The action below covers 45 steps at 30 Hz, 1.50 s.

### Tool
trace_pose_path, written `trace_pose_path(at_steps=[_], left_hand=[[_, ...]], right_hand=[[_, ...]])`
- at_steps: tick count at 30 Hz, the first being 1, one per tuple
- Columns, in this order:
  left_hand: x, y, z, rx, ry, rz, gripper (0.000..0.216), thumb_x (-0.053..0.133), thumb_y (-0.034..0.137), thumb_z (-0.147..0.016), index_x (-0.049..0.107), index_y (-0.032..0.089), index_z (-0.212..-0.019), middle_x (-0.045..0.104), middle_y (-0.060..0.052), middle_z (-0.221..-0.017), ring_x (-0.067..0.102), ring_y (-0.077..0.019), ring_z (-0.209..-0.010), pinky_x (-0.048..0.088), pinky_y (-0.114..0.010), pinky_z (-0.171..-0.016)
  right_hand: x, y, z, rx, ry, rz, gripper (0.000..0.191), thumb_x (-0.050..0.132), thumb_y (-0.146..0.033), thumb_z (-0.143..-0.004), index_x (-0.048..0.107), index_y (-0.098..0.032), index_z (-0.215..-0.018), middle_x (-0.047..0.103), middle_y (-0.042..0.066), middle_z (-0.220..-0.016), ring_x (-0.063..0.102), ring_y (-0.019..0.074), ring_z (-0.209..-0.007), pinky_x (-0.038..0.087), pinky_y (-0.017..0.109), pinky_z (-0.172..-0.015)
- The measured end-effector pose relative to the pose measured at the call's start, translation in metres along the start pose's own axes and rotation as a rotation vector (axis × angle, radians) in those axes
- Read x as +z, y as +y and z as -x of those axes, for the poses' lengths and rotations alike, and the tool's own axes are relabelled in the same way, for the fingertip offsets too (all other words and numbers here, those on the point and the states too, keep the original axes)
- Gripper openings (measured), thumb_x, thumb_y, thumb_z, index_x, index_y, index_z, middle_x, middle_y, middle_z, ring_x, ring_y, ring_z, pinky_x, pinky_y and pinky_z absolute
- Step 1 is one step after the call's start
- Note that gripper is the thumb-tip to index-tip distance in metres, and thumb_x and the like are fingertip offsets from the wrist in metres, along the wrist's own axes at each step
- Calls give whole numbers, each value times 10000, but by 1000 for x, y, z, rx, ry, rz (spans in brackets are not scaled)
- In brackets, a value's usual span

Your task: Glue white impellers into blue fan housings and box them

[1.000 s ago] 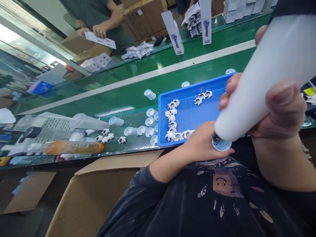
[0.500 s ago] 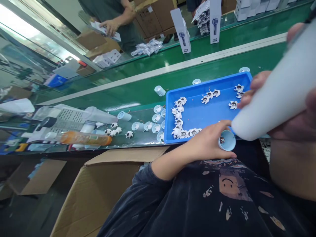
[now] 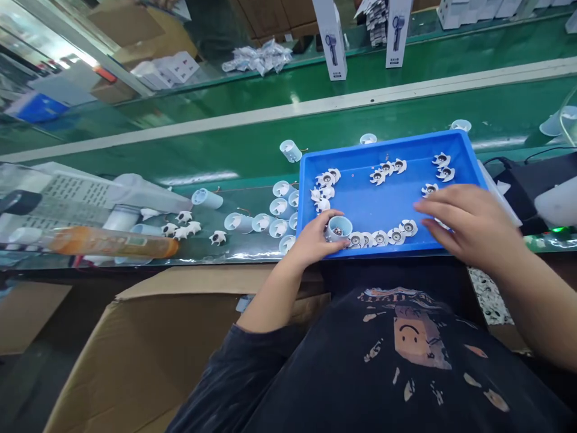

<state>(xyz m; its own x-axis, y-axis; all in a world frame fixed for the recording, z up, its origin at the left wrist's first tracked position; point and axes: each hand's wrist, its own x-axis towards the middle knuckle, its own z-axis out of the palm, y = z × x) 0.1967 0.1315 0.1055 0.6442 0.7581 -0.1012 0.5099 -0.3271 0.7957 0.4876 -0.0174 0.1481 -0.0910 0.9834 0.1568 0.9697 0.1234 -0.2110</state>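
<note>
My left hand is wrapped around a light blue plastic cylinder, its open mouth facing up and small dark and coppery parts visible inside. It is over the near left part of a blue tray. Low in the tray, a row of white fan wheels lies to the right of the cylinder. My right hand hovers over the tray's right side, fingers stretched and apart, holding nothing I can see. Just beyond its fingertips is another fan wheel, partly hidden.
Several light blue cylinders with fan wheels inside stand left of the tray. Further left are loose fan wheels and an orange bottle. A large white rounded object is at the right edge. An open cardboard box sits below the bench.
My left hand has carried the light blue cylinder leftward, from near my body to over the tray. My right hand has let go of the white rounded object and moved over the tray.
</note>
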Motion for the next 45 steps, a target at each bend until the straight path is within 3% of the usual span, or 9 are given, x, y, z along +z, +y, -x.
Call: trace_pose_path(at_steps=[5, 10, 17, 24, 28, 32, 36, 42, 45], left_hand=[[-2, 0, 3, 14, -20, 91, 626, 751, 374, -651, 577, 206, -1228, 624, -62, -1245, 615, -282, -1069, 492, -391, -953], [-2, -5, 0, 107, -10, 126, 611, 769, 344, -662, 592, 196, -1228, 600, -78, -1323, 559, -305, -1207, 440, -414, -1054], [1, -9, -4, 146, 4, 244, 660, 720, 328, -719, 518, 208, -1335, 575, -92, -1356, 547, -304, -1235, 413, -443, -1091], [1, -2, 5, 107, 86, 288, 670, 778, 359, -627, 477, 191, -1201, 626, -73, -1138, 630, -253, -998, 512, -372, -891], [-1, 3, 9, 168, 100, 343, 587, 808, 399, -629, 553, 186, -1113, 631, -102, -1204, 599, -285, -1113, 470, -404, -979], [-5, 3, 11, 201, 50, 360, 569, 728, 383, -699, 543, 180, -1197, 622, -116, -1231, 604, -279, -1113, 484, -407, -962], [-2, 12, 13, 220, 35, 163, 597, 769, 348, -679, 529, 183, -1201, 620, -108, -1224, 615, -279, -1078, 495, -414, -943], [16, 34, 21, 455, 85, -185, 402, 734, 312, -787, 535, 197, -1116, 679, -80, -1100, 650, -267, -1029, 530, -402, -901], [24, 34, 25, 615, 230, -273, 318, 625, 245, -843, 499, 180, -1128, 677, -94, -1099, 652, -255, -1035, 533, -401, -915]], right_hand=[[41, 17, -51, 68, -415, 132, 283, 696, -274, -803, 687, -164, -1063, 613, 101, -1002, 603, 230, -899, 511, 310, -772], [32, 21, -56, 125, -466, 272, 273, 578, -219, -870, 651, -147, -1123, 564, 129, -1166, 552, 293, -1052, 462, 368, -841], [23, -1, -63, 253, -562, 327, 335, 406, -192, -1001, 589, -187, -1281, 518, 114, -1300, 571, 266, -1095, 488, 356, -861], [33, -9, -94, 412, -641, 358, 251, 533, -246, -998, 578, -102, -1198, 558, 113, -1175, 579, 192, -1033, 526, 380, -923], [36, -5, -101, 429, -676, 335, 255, 575, -261, -980, 586, -113, -1187, 561, 100, -1180, 577, 188, -1036, 519, 375, -928], [34, -9, -96, 455, -617, 299, 243, 570, -203, -959, 593, -93, -1175, 576, 114, -1142, 580, 205, -1022, 501, 387, -922], [16, -42, -80, 389, -450, 135, 293, 527, -183, -955, 600, -108, -1229, 597, 133, -1150, 604, 214, -997, 495, 332, -887], [2, -96, -50, -129, -80, -317, 199, 613, -178, -876, 678, -183, -1063, 636, 45, -937, 601, 167, -825, 487, 282, -759], [14, -99, -47, -178, 17, -349, 138, 688, -146, -837, 727, -200, -957, 594, 47, -869, 578, 178, -818, 475, 308, -759]])
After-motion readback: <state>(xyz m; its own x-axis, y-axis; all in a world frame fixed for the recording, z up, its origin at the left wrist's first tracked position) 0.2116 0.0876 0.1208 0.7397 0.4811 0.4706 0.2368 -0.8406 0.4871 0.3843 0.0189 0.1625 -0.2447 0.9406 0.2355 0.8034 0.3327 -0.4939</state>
